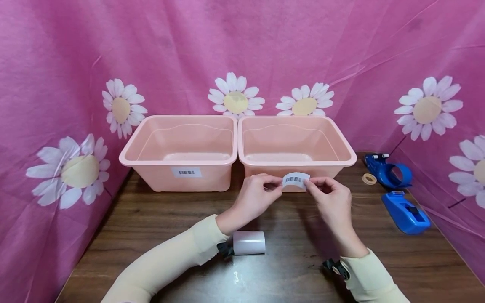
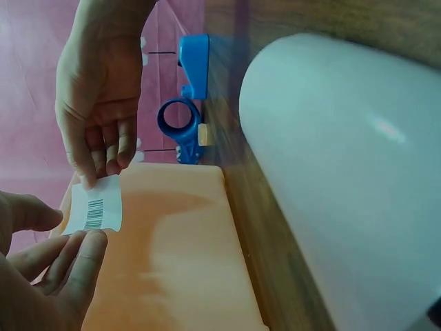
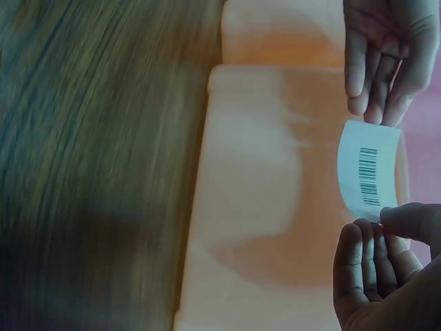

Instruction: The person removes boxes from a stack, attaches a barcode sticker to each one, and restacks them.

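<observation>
A white barcode label (image 1: 296,179) is held up before the front wall of the right pink bin (image 1: 299,162), bowed upward in the middle. My left hand (image 1: 256,197) pinches its left end. At the right end, my right hand (image 1: 333,202) pinches it between thumb and forefinger. The right wrist view shows the printed face of the label (image 3: 368,172), apart from the bin's wall as far as I can see. Another barcode label (image 1: 186,172) sits flat under the front rim of the left pink bin (image 1: 178,163).
A roll of white labels (image 1: 249,243) lies on the wooden table (image 1: 288,269) near my left wrist. Toward the right edge are a blue tape dispenser (image 1: 406,213), a blue tape holder (image 1: 395,174) and a small tape roll (image 1: 369,179). A pink flowered cloth (image 1: 265,46) hangs behind.
</observation>
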`<move>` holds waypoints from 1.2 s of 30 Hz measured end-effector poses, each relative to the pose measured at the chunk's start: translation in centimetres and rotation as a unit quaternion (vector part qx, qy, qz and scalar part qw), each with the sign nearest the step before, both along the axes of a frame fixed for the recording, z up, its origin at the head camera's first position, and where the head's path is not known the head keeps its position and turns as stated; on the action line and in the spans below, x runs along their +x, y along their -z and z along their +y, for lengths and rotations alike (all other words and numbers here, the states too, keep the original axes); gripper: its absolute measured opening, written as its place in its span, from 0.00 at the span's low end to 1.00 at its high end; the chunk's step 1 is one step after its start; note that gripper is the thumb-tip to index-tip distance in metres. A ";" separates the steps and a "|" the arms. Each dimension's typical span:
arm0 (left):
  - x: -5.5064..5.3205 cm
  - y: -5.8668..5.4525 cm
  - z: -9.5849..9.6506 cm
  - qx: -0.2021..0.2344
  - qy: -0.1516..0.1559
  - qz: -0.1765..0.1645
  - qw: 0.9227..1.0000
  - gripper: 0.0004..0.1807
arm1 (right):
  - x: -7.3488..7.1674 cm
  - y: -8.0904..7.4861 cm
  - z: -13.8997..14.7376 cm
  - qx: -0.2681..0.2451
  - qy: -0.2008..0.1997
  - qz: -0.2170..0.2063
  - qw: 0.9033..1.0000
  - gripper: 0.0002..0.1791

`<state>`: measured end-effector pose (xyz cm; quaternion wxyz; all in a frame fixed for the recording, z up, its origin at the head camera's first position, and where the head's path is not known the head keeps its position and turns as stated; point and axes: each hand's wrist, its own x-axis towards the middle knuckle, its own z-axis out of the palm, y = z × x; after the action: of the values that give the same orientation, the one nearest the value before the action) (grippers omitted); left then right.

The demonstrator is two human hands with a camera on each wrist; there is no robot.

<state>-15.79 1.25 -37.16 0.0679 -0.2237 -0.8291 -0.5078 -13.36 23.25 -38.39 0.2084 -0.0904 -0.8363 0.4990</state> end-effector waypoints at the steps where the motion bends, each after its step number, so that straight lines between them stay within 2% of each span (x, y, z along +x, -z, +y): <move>1: -0.2 0.0 0.1 -0.004 0.001 -0.001 1.000 0.10 | -0.2 0.1 0.2 0.000 0.004 0.001 1.000 0.12; 8: -1.0 -0.1 0.7 -0.029 0.003 -0.016 0.999 0.14 | -1.5 0.8 0.9 -0.005 0.015 -0.001 1.000 0.14; 18: -1.6 0.0 1.1 -0.024 -0.002 -0.029 0.999 0.18 | -2.8 1.2 0.6 -0.054 0.007 0.012 0.998 0.14; 27: -1.8 0.1 1.4 -0.029 -0.005 -0.040 0.999 0.18 | -3.0 1.2 0.1 -0.031 0.029 0.016 0.999 0.14; 36: -1.7 0.1 1.3 -0.035 -0.007 -0.046 0.998 0.19 | -3.1 1.6 0.2 -0.011 0.043 0.021 0.999 0.14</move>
<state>-17.45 2.60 -37.21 0.0257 -0.1969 -0.8502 -0.4875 -16.47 23.49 -39.98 0.2463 -0.1187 -0.8212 0.5008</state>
